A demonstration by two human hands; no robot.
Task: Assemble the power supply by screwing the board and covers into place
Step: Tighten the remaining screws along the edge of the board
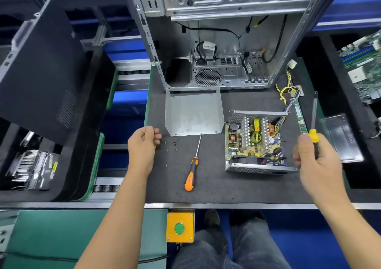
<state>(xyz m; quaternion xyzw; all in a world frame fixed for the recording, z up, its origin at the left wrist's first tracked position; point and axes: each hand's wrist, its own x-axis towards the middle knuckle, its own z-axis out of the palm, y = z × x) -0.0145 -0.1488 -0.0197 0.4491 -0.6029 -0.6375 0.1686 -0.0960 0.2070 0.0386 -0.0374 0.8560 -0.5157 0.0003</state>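
**Two hands, two screwdrivers, one open power supply**

Nearest are two bare arms reaching over the dark counter (216, 188). The left hand (142, 145) hovers with fingers loosely curled, holding nothing I can see. The right hand (315, 157) grips one yellow-handled screwdriver (313, 122), tip pointing away. A second one, the orange screwdriver (192, 165), lies flat on the counter. One open power supply (255, 143) sits between it and the right hand, its board showing. One bent metal cover (193, 114) rests behind. About six tiny screws (174, 144) lie near the left hand; they are too small to count surely. One big computer case (216, 41) stands at the back, its top cut off
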